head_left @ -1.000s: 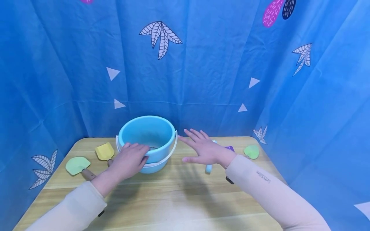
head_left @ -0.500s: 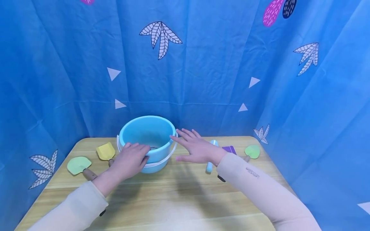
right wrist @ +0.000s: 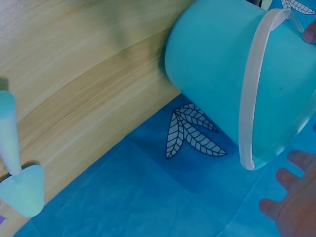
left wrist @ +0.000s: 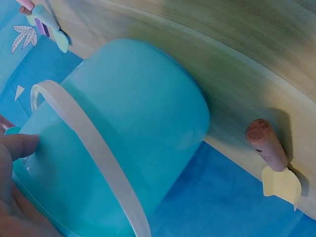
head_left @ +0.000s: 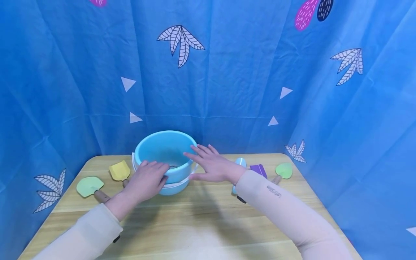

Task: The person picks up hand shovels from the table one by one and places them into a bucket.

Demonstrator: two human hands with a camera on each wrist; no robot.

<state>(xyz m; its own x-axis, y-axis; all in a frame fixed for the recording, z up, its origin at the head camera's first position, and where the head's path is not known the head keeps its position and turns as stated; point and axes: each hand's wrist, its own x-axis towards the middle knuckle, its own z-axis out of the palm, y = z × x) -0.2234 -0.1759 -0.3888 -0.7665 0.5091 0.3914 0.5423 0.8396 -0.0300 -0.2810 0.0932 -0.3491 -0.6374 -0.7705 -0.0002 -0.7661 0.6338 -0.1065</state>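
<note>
A light blue bucket (head_left: 177, 176) stands upright at the back left of the wooden table, its white handle (head_left: 175, 185) hanging down across the front. My left hand (head_left: 146, 182) grips the near rim. The fingers go over the edge, and in the left wrist view the thumb (left wrist: 22, 144) presses the bucket's outside wall. At the bucket's right side is my right hand (head_left: 212, 167), fingers spread and straight, the tips overlapping the rim in the head view. In the right wrist view these fingers (right wrist: 270, 207) look apart from the rim. Something small and dark on the bucket's floor is unclear.
Left of the bucket lie a yellow toy shovel (head_left: 119, 170) and a pale green one (head_left: 89, 186). Rightward are a light blue trowel (head_left: 241, 162), partly behind my right arm, a purple tool (head_left: 258, 169) and a green shovel (head_left: 284, 170). A blue curtain (head_left: 227, 90) surrounds the table.
My right hand has moved left, from beside the bucket to its right rim, with fingers still spread. The left hand keeps its grip, and the bucket stays almost where it was.
</note>
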